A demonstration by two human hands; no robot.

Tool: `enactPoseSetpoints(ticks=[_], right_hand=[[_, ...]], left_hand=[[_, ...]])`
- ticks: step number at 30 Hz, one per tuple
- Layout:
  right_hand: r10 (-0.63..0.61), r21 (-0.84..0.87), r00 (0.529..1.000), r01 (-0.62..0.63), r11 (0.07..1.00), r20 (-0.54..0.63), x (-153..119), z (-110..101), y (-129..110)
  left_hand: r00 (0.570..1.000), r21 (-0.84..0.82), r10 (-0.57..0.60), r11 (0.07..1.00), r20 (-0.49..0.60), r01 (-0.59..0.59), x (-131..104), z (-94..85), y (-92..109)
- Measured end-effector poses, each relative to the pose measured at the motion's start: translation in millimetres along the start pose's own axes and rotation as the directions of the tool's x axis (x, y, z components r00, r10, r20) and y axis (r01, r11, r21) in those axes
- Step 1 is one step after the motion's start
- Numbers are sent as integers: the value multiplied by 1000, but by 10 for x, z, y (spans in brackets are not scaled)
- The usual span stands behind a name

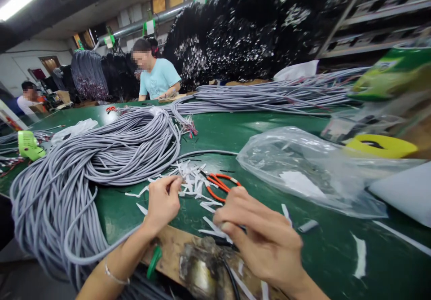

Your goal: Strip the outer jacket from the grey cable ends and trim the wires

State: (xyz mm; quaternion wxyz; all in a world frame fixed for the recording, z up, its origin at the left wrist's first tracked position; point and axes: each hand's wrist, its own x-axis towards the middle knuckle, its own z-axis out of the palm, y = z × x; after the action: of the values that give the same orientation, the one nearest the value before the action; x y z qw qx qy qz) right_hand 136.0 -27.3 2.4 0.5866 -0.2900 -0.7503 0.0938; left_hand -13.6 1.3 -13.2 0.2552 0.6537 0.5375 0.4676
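My left hand (pixel 164 201) is closed, thumb against the curled fingers, above the green table beside a pile of white strips (pixel 193 178). What it pinches is too small to make out. My right hand (pixel 259 232) is closed too, its thumb and fingertips pressed together, slightly blurred; anything between them is hidden. Orange-handled pliers or scissors (pixel 218 185) lie just beyond it. A large coil of grey cables (pixel 134 143) lies to the left, and one cable passes under my left forearm. Below my hands is a wooden board (pixel 171 244) with a worn metal piece (pixel 202 268).
A clear plastic bag (pixel 289 165) and a yellow roll (pixel 380 145) lie to the right on the green table (pixel 333 246). More grey cables (pixel 256 98) stretch across the back. A person in a light blue shirt (pixel 158 77) sits opposite. A green fan (pixel 29 145) stands far left.
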Motion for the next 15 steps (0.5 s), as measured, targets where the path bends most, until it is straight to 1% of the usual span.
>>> enactPoseSetpoints(ticks=[1, 3, 4, 5, 8, 12, 15], right_hand=[[53, -27, 997, -54, 998, -49, -8, 10, -1], [189, -145, 969, -212, 966, -160, -30, 65, 36], [238, -194, 955, -271, 943, -180, -41, 104, 68], [253, -216, 951, -288, 933, -176, -50, 146, 103], [238, -213, 960, -265, 940, -146, -62, 246, 179], [193, -246, 960, -240, 939, -201, -53, 271, 166], [167, -280, 962, -225, 933, -215, -46, 254, 131]], left_hand=[[1000, -10, -13, 1000, -17, 12, 5, 11, -11], [1000, -51, 10, 999, -16, -11, -5, 35, -11], [999, -68, 34, 997, -12, -35, -19, 45, -2], [998, -77, 57, 995, -7, -58, -37, 54, 11], [992, -47, 123, 991, 1, -123, -88, 59, 45], [975, 19, 222, 975, -9, -222, -118, 43, 71], [976, 27, 216, 976, 22, -216, -121, 45, 87]])
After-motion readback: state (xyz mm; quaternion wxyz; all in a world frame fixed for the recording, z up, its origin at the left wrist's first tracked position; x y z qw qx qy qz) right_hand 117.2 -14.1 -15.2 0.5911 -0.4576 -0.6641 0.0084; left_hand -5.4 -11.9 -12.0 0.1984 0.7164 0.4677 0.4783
